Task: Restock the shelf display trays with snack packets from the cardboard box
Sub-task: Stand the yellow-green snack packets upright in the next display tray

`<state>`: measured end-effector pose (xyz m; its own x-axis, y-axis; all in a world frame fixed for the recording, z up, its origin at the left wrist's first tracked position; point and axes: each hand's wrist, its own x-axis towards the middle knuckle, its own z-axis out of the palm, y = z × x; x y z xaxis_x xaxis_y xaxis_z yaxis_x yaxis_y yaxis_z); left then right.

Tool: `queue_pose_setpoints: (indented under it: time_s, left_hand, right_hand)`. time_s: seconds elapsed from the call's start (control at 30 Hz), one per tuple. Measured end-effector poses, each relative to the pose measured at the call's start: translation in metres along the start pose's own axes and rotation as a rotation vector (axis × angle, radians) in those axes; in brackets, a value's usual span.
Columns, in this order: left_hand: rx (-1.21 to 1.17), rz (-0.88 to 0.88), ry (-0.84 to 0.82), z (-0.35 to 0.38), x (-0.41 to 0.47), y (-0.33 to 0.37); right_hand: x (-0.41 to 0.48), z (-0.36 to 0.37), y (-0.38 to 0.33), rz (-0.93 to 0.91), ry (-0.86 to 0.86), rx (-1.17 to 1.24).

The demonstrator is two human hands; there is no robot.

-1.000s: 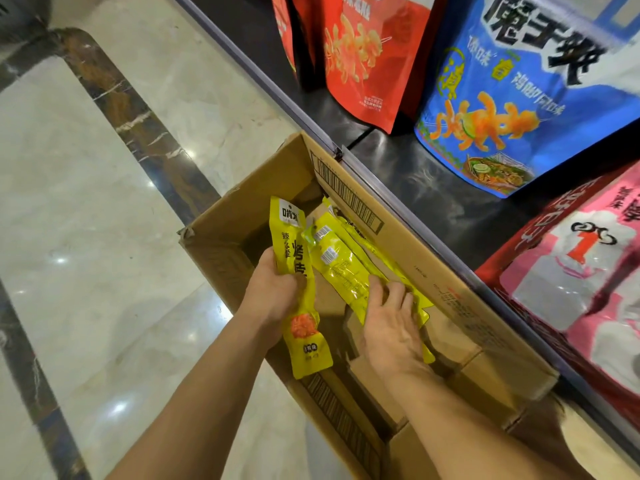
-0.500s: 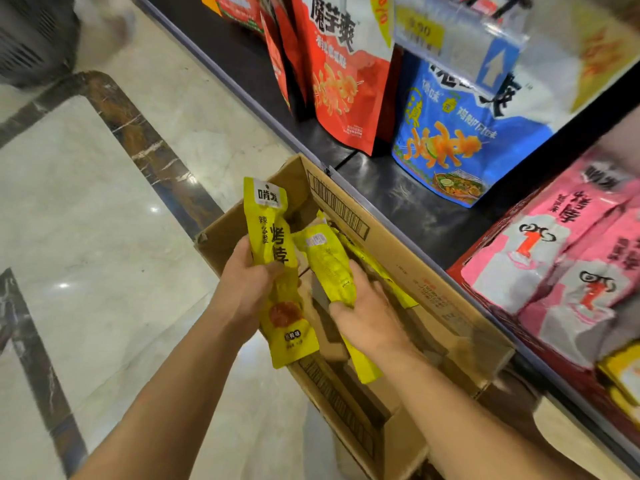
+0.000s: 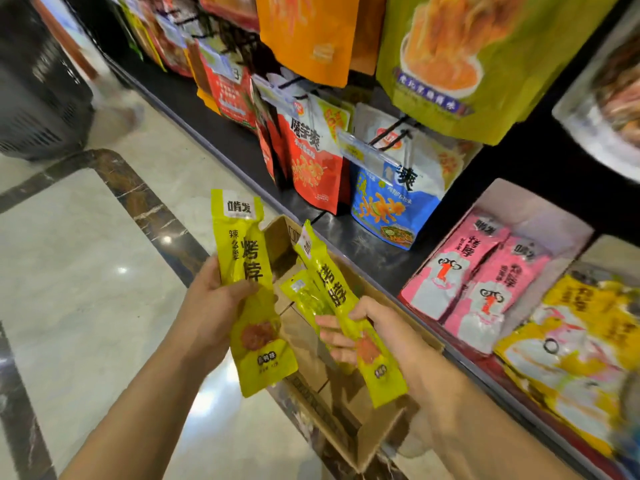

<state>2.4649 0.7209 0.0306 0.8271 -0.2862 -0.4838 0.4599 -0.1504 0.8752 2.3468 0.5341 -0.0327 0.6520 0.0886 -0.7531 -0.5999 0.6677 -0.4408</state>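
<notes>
Two bare forearms are reaching up from the lower edge of the view, both hands hovering above the open cardboard box (image 3: 377, 431), which is sitting against the shelf's (image 3: 363, 244) front edge. The left hand (image 3: 211, 306) is showing its back to the camera, thumb pressing across the front of one yellow-green snack packet (image 3: 249, 268) while its other fingers are going behind the packet, out of sight. That packet is standing nearly upright, its top rising well above the thumb and its bottom end hanging below the wrist. The right hand (image 3: 377, 327) is sitting lower, thumb clamping down on top and fingers (image 3: 332, 339) curling underneath a small bunch of packets (image 3: 337, 292) of the same kind. At least two are showing, slanting up and to the left from the grip, with the front one's lower end sticking out past the palm. To the right, a display tray (image 3: 512, 199) on the shelf is holding pink packets (image 3: 464, 271), and just beside them yellow packets (image 3: 575, 344) are lying in a heap.
</notes>
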Motion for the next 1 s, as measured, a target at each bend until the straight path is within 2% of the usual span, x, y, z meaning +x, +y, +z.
queue_pose_setpoints:
  time_s: [0.2,0.33,0.5,0.67,1.0]
  left_hand:
    - [-0.012,0.142,-0.113,0.002,-0.04,0.058]
    - [-0.009,0.248,-0.218,0.021,-0.074,0.09]
    - [-0.09,0.3,-0.389,0.068,-0.129,0.119]
    - [-0.052,0.394,-0.591,0.121,-0.187,0.137]
    - [0.034,0.41,-0.966,0.228,-0.308,0.138]
  right_hand:
    - [-0.086,0.017,-0.022,-0.199,-0.202,0.097]
    - [-0.158,0.01,-0.026,-0.382,-0.231,0.239]
    - [-0.259,0.006,-0.028,-0.617,-0.034,0.283]
    - [-0.343,-0.005,-0.016,-0.897,0.111,0.243]
    - [-0.479,-0.058,0.054,-1.186,0.435,0.156]
